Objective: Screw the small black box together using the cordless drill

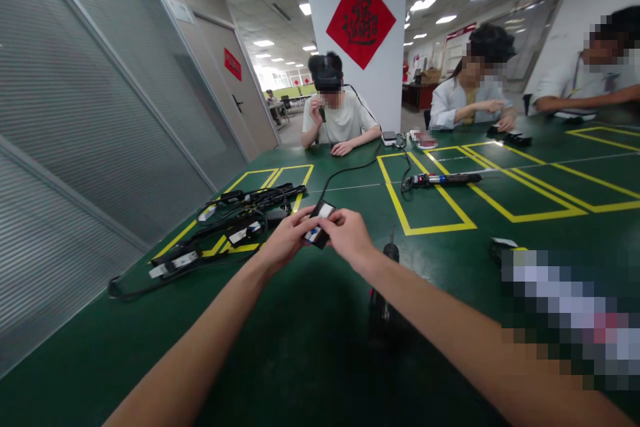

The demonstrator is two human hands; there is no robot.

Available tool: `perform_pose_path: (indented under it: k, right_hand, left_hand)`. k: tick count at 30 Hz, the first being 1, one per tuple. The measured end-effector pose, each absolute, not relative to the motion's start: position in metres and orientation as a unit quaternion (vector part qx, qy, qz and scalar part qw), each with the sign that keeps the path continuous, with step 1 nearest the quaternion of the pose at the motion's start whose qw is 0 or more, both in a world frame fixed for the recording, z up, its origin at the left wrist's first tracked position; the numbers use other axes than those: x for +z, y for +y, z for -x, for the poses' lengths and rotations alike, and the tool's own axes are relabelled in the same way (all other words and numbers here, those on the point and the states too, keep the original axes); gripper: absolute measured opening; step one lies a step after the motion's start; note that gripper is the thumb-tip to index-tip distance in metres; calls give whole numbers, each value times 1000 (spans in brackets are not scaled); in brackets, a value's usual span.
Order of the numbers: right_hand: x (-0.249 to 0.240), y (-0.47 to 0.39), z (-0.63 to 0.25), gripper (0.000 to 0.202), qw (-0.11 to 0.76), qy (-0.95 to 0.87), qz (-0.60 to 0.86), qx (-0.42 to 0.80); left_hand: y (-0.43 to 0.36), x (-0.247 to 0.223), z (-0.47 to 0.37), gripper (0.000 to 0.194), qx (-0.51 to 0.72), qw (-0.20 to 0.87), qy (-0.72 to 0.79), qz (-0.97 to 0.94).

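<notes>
Between both hands, a little above the green table [280, 347], is a small black box-shaped device [326, 209] with a white label and a bit of blue on its face. My left hand [290, 235] grips its left side, fingers closed round it. From the right, my right hand [347, 235] pinches the device, thumb on its face. A black cable [345, 170] seems to run from its far end across the table. Below my right wrist lies a black electric screwdriver [391, 255] with a thin bit pointing away; my forearm partly covers it.
Left of my hands lies a heap of black cabled devices [245, 213] on yellow tape. A black pen-like tool [445, 179] rests to the right, beyond yellow tape rectangles [440, 232]. A person [345, 113] sits opposite; two more sit at the right. A blurred-out object [560, 293] lies right.
</notes>
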State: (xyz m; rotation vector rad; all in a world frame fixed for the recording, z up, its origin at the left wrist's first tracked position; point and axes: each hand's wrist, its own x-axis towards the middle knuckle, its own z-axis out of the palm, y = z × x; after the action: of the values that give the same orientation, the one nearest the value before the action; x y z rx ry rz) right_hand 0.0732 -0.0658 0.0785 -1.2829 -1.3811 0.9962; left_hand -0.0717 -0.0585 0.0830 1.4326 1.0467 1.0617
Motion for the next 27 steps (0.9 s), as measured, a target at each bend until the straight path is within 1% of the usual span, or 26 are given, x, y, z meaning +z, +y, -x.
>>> perform_pose_path:
  k: [3,6,9,12,13,16,19,21,24,27]
  right_hand:
    - [50,-47,-116,17,450,-566,546,423]
    - [33,-40,-146,14,412,-563,577,424]
    - [34,-44,-167,16,382,-593,601,375]
    - [44,-53,-184,16,388,-633,598,302]
    - [46,-57,-190,15,391,-637,598,289]
    - [44,-64,-206,16,391,-635,592,306]
    - [31,-70,-220,20,399,-613,600,325]
    - [22,-74,-228,22,397,-602,617,316]
    - [16,-82,-233,22,375,-616,629,291]
    - [23,-91,-232,23,334,-638,630,290]
  left_hand:
    - [-27,61,41,28,361,503,437,-652]
    - [-3,46,17,27,298,481,432,-702]
    - [13,41,1,27,260,447,416,-748]
    - [23,38,-6,26,238,409,404,-783]
    - [25,36,-7,26,234,397,402,-791]
    - [29,27,-7,28,241,364,405,-803]
    - [29,16,-7,31,267,333,412,-805]
    - [26,12,-7,31,280,313,412,-809]
    - [24,9,-5,30,285,286,409,-818]
    - [23,10,-3,29,288,252,410,-828]
